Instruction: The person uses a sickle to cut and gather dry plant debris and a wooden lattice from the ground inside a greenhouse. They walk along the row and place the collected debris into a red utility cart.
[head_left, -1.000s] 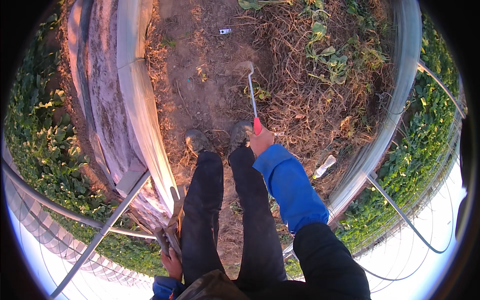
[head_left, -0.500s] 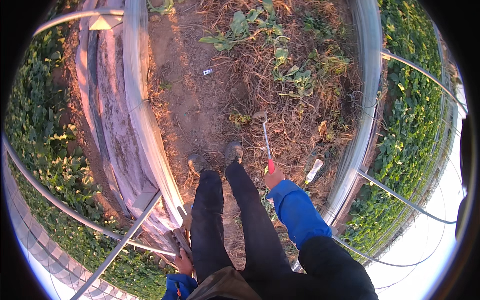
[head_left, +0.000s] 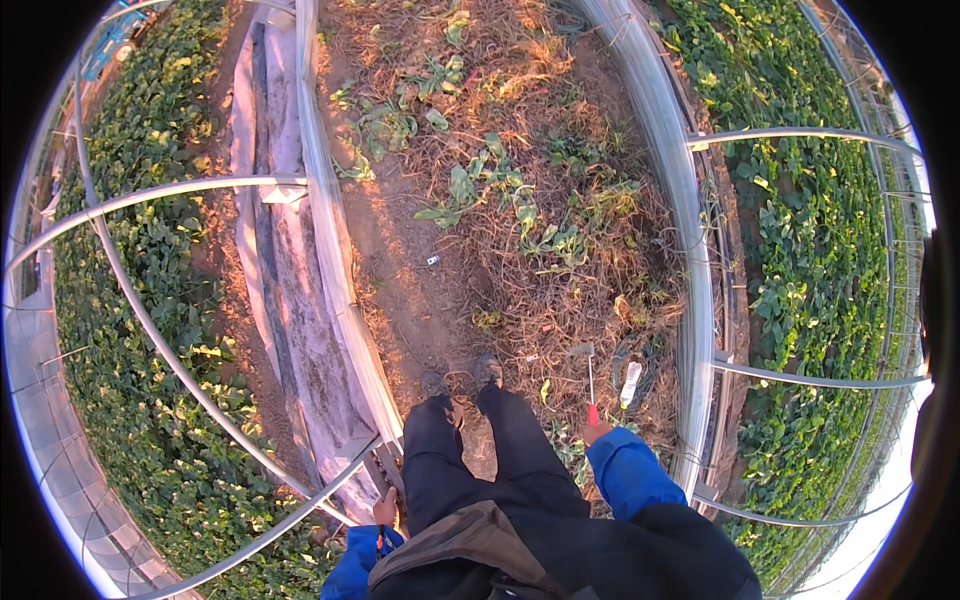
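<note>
My right hand (head_left: 597, 432) is closed around the red handle of a small hand hoe (head_left: 591, 384). Its thin metal shaft points away from me, with the head over the dry stalks ahead. A clear plastic bottle (head_left: 631, 384) with a whitish look lies to the right of the hoe. Down by my left leg, my left hand (head_left: 386, 508) appears closed on the near end of a brown wooden piece (head_left: 384, 467) made of narrow slats. My sleeve and leg partly hide that grip.
Dry stalks (head_left: 560, 290) and wilted green leaves (head_left: 495, 190) litter the ground ahead. A small white piece (head_left: 433, 260) lies on bare soil. Rolled plastic film (head_left: 345, 290) and another film edge (head_left: 690, 250) flank me, with curved metal poles (head_left: 170, 360) and leafy green crops (head_left: 800, 270) beyond.
My view has tilted up, bringing more ground ahead into sight. The hoe and right hand now appear lower and farther right, nearer the bottle. Both hands keep their holds.
</note>
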